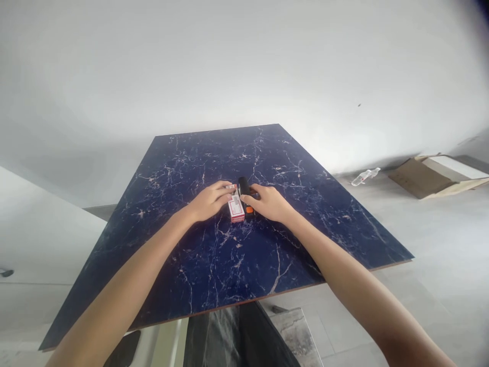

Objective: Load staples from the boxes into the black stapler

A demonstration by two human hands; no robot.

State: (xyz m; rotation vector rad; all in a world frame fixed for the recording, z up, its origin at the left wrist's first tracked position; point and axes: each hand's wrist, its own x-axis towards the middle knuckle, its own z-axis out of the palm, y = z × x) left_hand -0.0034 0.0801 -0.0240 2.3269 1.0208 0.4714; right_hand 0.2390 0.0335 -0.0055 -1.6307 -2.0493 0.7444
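Note:
Small white boxes with red edges point(237, 210), apparently stacked, rest on the dark blue marble-patterned table point(214, 158). My left hand point(212, 201) reaches in from the left, its fingers and thumb closed against the boxes' far end. Right alongside lies a black elongated object with an orange patch point(249, 209); its exact kind is unclear. My right hand point(269, 201) grips this black object from the right, thumb over its middle and index finger at its far side. Both hands partly cover what they touch.
A pale wall point(229, 66) stands behind the table. On the floor to the right are an open cardboard box point(420, 178) and a clear plastic bottle point(365, 176). A grey marbled slab point(296, 336) shows below the table's near edge.

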